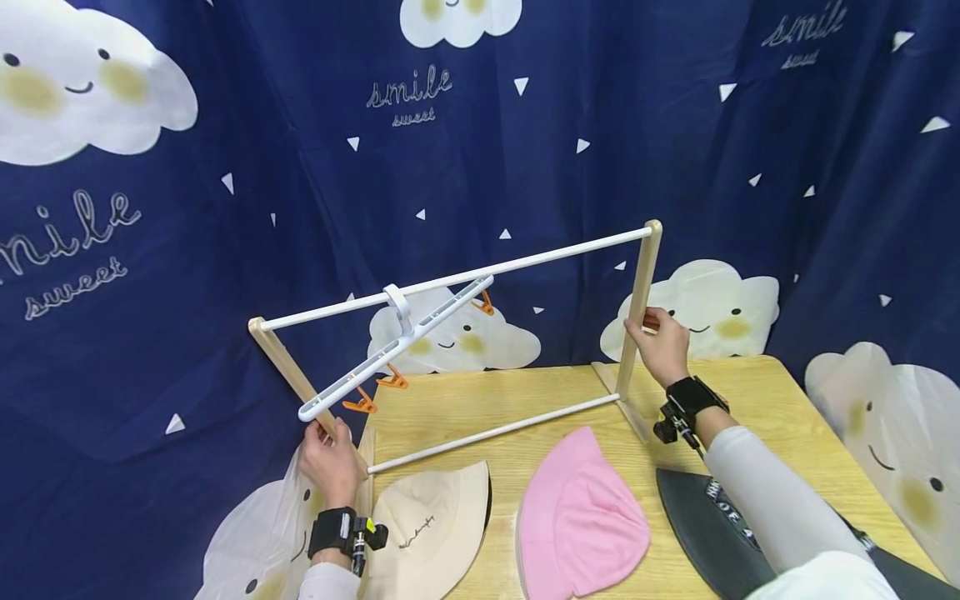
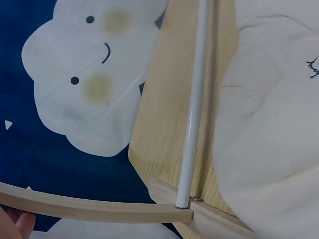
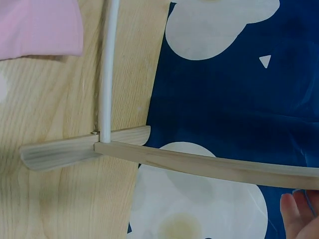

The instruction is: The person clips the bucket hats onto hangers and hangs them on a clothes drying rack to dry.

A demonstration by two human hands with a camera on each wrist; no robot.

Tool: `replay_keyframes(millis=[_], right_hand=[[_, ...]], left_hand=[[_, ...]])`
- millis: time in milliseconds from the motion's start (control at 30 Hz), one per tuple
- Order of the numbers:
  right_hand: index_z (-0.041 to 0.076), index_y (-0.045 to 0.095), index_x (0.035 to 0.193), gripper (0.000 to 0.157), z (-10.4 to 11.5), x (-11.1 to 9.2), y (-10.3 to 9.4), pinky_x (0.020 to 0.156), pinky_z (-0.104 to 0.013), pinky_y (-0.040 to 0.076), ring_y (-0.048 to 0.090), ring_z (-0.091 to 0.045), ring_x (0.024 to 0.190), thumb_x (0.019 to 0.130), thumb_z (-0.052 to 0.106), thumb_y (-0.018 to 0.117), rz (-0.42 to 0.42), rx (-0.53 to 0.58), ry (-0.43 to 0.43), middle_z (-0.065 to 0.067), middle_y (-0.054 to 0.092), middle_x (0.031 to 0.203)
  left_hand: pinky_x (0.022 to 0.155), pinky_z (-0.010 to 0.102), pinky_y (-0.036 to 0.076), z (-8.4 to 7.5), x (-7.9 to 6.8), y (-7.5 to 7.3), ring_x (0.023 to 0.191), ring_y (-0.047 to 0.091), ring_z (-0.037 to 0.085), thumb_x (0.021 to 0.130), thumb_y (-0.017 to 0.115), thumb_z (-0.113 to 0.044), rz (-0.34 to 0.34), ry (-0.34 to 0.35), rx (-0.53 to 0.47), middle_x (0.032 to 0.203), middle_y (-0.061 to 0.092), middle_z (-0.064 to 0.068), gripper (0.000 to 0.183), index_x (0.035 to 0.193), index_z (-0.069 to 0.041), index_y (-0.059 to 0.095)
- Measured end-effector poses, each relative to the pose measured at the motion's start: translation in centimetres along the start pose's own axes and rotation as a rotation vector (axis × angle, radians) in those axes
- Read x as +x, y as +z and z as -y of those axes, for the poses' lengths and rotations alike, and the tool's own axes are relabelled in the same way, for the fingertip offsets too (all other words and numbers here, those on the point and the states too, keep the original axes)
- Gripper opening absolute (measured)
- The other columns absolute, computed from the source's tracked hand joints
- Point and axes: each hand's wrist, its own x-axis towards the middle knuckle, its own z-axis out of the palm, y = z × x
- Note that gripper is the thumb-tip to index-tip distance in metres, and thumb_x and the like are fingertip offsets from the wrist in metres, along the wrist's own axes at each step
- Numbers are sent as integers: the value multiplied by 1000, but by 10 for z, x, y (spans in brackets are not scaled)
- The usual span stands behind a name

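Note:
A rack of pale wooden posts and white rods stands on the table, one hand at each side. My left hand (image 1: pixel 330 467) grips the left post (image 1: pixel 288 367) low down, below the end of a hanger. On the other side, my right hand (image 1: pixel 662 346) pinches the right post (image 1: pixel 639 283) around mid-height, thumb in front. From the upper rod (image 1: pixel 570 250) a white hanger (image 1: pixel 367 365) hangs by its hook at a slant, with orange clips (image 1: pixel 360 402) along it. The right wrist view shows the right post joining its wooden foot (image 3: pixel 55 153) beside the lower rod (image 3: pixel 107 74).
Along the front of the wooden table (image 1: pixel 720 400) lie a beige bucket hat (image 1: pixel 427 517), a pink bucket hat (image 1: pixel 592 525) and a black hat (image 1: pixel 697 517) partly covered by my right sleeve. A dark blue curtain (image 1: pixel 525 183) with clouds hangs behind and beside the table.

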Motion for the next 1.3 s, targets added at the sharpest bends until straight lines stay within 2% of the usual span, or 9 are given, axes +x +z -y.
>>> replay_keyframes(millis=[200, 433, 567, 700, 833, 967, 1167, 1300], right_hand=[[-7, 68, 118, 38, 3, 8, 3, 104, -55, 43, 70, -48, 104, 95, 21, 77, 3, -26, -19, -30, 74, 109], [-9, 69, 112, 30, 8, 12, -1, 99, -55, 45, 72, -48, 97, 93, 13, 77, -38, -60, -24, -30, 74, 103], [-9, 70, 107, 25, 12, 16, 3, 93, -55, 49, 73, -47, 91, 95, 11, 76, -35, -61, -58, -30, 75, 99], [-9, 70, 99, 18, 10, 16, 6, 84, -55, 52, 74, -46, 85, 94, 8, 75, -63, -78, -77, -29, 75, 93], [-9, 69, 95, 15, 5, 12, 4, 84, -56, 51, 73, -47, 83, 93, 5, 75, -91, -93, -85, -29, 75, 91], [-8, 69, 96, 15, 2, 10, 2, 84, -56, 51, 73, -46, 83, 94, 5, 75, -88, -90, -90, -29, 75, 91], [-10, 69, 96, 15, 3, 9, 4, 79, -56, 54, 74, -46, 82, 94, 4, 74, -84, -91, -98, -29, 75, 90], [-9, 69, 96, 15, 4, 11, 3, 82, -56, 53, 74, -47, 82, 93, 4, 75, -85, -86, -103, -29, 75, 90]], left_hand=[[77, 28, 44, -4, 8, -3, 92, 73, 40, 94, 76, -18, -27, -37, -24, 103, 76, 24, 28, 110, 5, 71], [72, 16, 41, 1, 5, -1, 90, 74, 36, 97, 72, -21, 5, -51, -18, 101, 76, 23, 28, 110, 4, 72], [72, 12, 39, 3, 5, -5, 89, 74, 39, 97, 73, -17, -5, -14, -25, 100, 76, 24, 25, 111, 4, 72], [73, 21, 43, 5, 8, -7, 87, 74, 40, 98, 72, -14, 7, 50, 4, 97, 76, 24, 22, 109, 4, 72], [74, 40, 53, 10, 8, -4, 85, 75, 41, 99, 71, -13, 32, 117, 51, 97, 76, 24, 21, 109, 5, 70], [75, 54, 55, 12, 5, -3, 84, 74, 44, 98, 72, -10, 23, 158, 71, 96, 76, 25, 19, 108, 6, 69], [77, 55, 54, 11, 4, -5, 86, 73, 46, 97, 72, -8, 7, 166, 76, 97, 75, 27, 19, 109, 6, 68], [77, 55, 53, 10, 6, -1, 86, 72, 45, 98, 71, -10, 0, 162, 76, 97, 75, 26, 20, 111, 6, 68]])
